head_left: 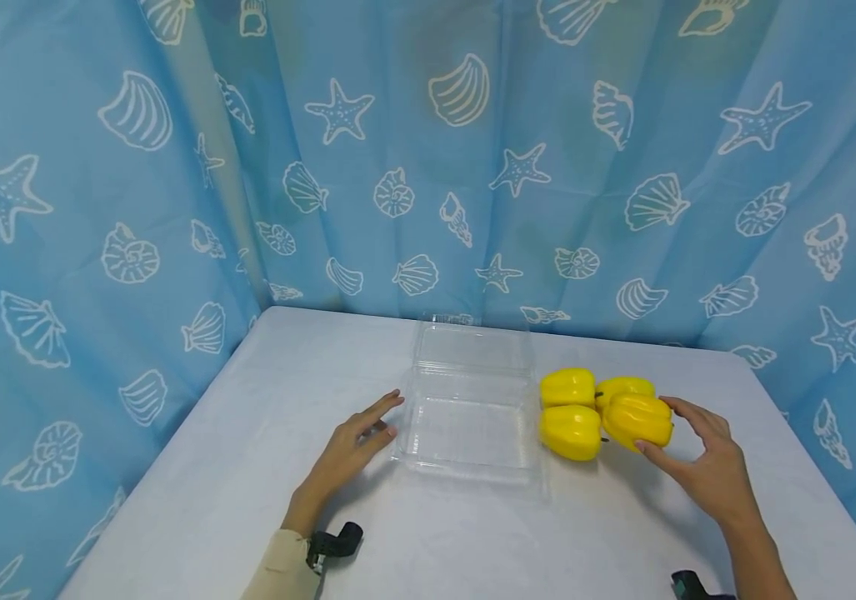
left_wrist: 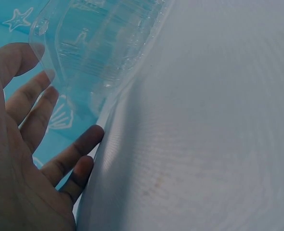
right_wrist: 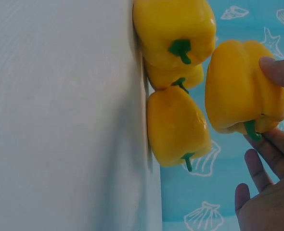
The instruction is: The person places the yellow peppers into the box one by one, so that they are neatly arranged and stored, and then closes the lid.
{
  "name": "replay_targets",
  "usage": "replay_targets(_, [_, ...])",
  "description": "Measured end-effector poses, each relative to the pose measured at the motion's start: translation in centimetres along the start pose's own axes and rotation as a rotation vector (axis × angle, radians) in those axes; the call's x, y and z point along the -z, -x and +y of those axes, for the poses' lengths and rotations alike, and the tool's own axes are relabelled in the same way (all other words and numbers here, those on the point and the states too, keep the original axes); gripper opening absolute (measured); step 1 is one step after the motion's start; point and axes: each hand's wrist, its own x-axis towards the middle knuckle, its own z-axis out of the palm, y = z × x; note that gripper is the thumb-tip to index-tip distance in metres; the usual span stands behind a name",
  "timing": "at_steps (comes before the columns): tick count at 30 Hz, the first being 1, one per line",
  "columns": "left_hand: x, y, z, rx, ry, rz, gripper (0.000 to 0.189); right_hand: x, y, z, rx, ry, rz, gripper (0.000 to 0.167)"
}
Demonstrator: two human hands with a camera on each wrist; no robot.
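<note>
A blue curtain backs one worktop. One clear box lies open; the left hand, grip relaxed, is beside it. Right of the box, the right hand pinches one raised pepper near three resting peppers.

A small curtained-off booth that looks like a recording corner; whether it stands in a home, a lab or an office cannot be told. A blue curtain printed with white shells and starfish closes off the space beyond the left hand and the right hand, and comes round on the outer side of each. Beneath the hands is a white desk, its far edge close to the curtain. What suggests recording is the black camera at the wrist, just behind the left hand
</note>
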Motion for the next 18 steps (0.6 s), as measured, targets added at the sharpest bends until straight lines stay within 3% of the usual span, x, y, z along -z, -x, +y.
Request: replay_targets(18, [0.0, 0.0, -0.1, 0.022, -0.005, -0.012, 0.049, -0.3, -0.5, -1.9, 0.041, 0.016, -0.009, 0.081])
